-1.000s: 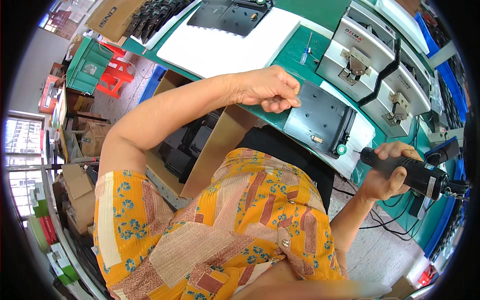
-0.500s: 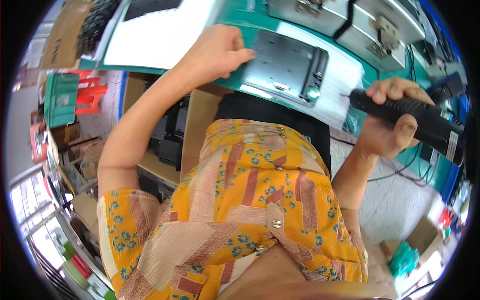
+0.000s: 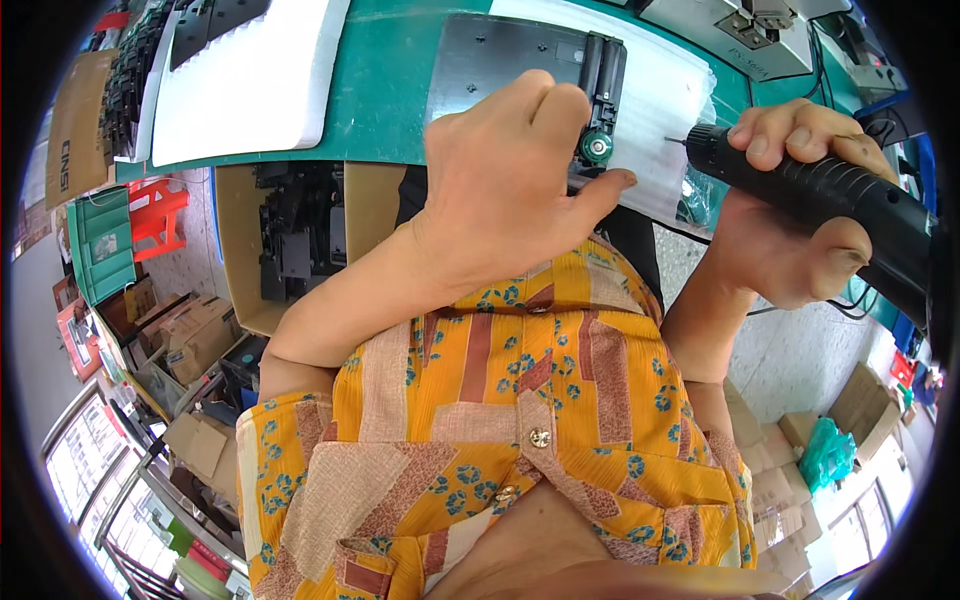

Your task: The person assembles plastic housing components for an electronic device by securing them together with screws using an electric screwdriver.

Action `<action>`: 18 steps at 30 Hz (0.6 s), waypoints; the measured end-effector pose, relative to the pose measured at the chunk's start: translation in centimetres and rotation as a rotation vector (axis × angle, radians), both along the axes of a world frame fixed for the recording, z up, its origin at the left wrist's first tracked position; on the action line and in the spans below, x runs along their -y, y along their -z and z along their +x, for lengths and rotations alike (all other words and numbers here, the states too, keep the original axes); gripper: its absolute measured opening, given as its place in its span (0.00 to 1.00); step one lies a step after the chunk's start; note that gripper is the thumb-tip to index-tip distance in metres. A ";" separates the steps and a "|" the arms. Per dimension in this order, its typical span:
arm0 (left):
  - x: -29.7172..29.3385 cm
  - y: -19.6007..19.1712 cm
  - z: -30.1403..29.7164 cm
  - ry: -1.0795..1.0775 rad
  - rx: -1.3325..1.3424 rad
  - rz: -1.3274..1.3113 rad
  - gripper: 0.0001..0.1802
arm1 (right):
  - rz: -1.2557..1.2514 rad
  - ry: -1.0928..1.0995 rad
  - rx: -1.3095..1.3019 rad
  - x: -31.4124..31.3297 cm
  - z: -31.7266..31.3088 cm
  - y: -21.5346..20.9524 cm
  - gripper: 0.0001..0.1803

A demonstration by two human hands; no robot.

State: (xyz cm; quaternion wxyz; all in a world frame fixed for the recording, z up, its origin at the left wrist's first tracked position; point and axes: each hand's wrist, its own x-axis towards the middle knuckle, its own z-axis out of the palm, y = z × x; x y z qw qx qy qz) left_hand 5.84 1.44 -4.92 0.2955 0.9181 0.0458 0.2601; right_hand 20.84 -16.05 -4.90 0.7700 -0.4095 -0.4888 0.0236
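Observation:
In my right hand (image 3: 790, 220) is a black electric screwdriver (image 3: 810, 180), fingers wrapped over its ribbed body. Its thin bit points left toward a flat black panel (image 3: 490, 55) on the bench. That panel carries a black roller-like bar along its right side, with a green round wheel (image 3: 596, 148) at the bar's near end. Over the panel's near part is my left hand (image 3: 510, 170), back upward, its fingers curled and the thumb reaching right, just below the wheel. Its fingertips are hidden, so what they hold, if anything, does not show.
White foam sheet (image 3: 650, 120) lies under the panel on the green bench (image 3: 385, 90). At left, another white foam board (image 3: 250, 90) bears a black part. A cardboard box (image 3: 375, 210) of black parts stands below the bench edge. Metal fixtures (image 3: 740, 35) stand at the back right.
My left hand has moved right, from the panel's left edge to over its near part. The screwdriver stays in my right hand, nearly in place. The view has shifted.

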 end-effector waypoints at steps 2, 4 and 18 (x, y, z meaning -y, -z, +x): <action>0.3 0.1 0.3 -0.011 -0.044 0.046 0.19 | 0.005 0.004 0.001 0.1 0.0 -0.1 0.35; 0.3 0.0 0.4 -0.014 -0.059 0.057 0.18 | 0.004 0.005 -0.013 0.2 -0.1 -0.1 0.35; -1.6 -1.2 -0.1 0.072 -0.188 -0.302 0.07 | 0.005 -0.005 0.019 0.2 0.3 0.1 0.37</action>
